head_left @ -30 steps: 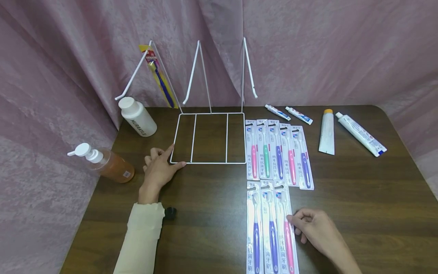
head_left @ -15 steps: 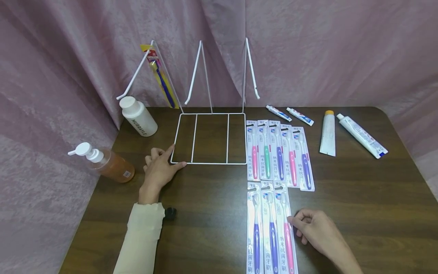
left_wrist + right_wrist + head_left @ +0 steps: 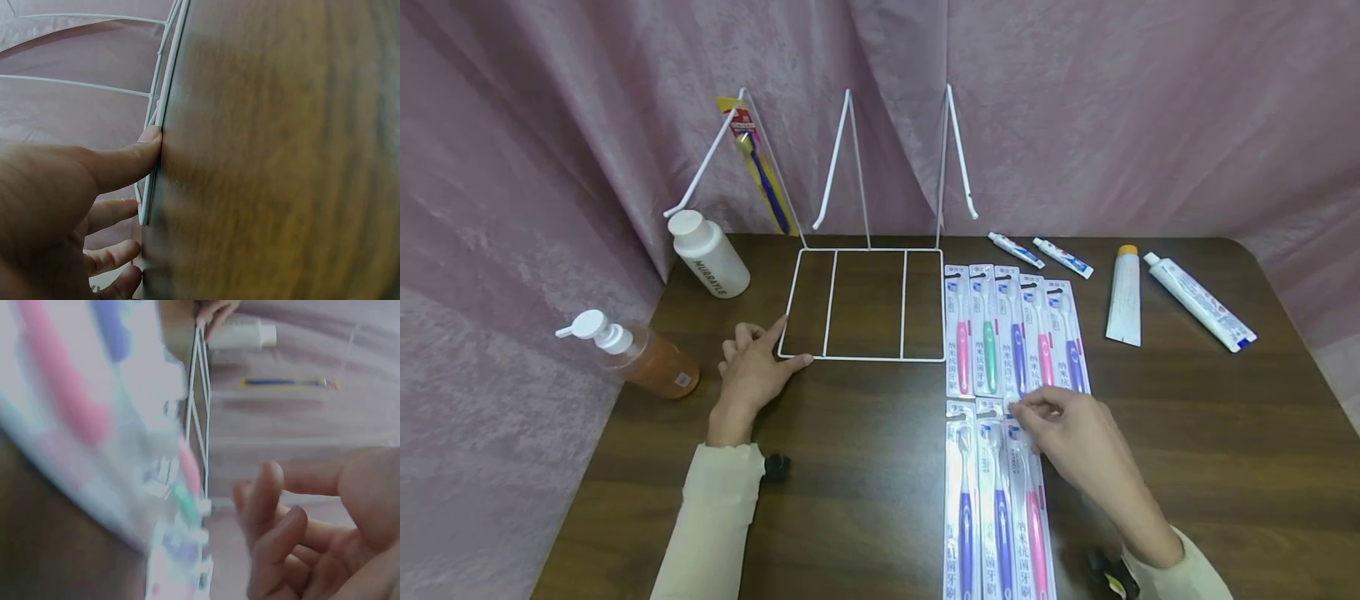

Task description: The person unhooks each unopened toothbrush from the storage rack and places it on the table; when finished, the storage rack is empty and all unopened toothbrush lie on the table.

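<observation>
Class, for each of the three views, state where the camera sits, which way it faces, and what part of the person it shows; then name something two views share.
Head: above, facing forward and down at the table; both hands, left hand, right hand.
Left wrist: low, along the tabletop; thumb touching the white wire rack.
Right wrist: blurred, across packaged toothbrushes; curled fingers.
Shared: the wire rack, in all three.

Your head view is evenly lit from above, soft and bright, no hard glare; only faint shadows under the hands on the bench (image 3: 865,467). Wide-angle lens bends the curtain (image 3: 550,167) and bench edges at the corners. Left wrist view is soft, wood grain smeared on the near side. Right wrist view is badly motion-blurred; the toothbrush packs (image 3: 94,425) are just colour smears.
</observation>
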`<action>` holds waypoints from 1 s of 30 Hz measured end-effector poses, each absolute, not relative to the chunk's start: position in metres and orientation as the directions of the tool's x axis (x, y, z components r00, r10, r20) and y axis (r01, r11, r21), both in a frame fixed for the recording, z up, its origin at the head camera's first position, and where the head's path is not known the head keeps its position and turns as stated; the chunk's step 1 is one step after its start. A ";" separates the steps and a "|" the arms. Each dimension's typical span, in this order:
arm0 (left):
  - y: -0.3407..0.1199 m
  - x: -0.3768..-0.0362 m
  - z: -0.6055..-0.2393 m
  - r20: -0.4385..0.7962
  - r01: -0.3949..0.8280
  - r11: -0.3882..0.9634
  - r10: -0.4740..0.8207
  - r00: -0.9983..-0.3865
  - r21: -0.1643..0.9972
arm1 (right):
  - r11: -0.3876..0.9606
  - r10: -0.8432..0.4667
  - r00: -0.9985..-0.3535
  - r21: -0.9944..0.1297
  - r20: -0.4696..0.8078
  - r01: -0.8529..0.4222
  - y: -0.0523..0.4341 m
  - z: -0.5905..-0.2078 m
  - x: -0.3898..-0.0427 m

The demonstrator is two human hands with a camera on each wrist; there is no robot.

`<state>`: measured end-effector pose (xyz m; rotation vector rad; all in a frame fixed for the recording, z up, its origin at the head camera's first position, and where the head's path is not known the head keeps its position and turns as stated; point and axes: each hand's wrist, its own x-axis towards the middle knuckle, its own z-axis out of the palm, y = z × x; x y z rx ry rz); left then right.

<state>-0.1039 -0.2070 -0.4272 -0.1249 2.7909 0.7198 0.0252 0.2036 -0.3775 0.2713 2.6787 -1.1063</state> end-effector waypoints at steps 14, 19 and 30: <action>-0.207 -0.104 -0.427 -0.259 -0.139 0.874 -0.016 -0.966 0.465 | 0.460 -0.074 -0.987 -0.873 0.146 -0.164 0.071 -0.353 -0.153; -0.207 -0.102 -0.427 -0.265 -0.144 0.874 -0.018 -0.964 0.465 | 0.443 -0.101 -0.980 -0.875 0.170 -0.197 0.022 -0.337 -0.198; -0.205 -0.102 -0.426 -0.263 -0.165 0.867 -0.041 -0.964 0.471 | 0.477 -0.127 -0.970 -0.845 0.206 -0.242 -0.038 -0.317 -0.256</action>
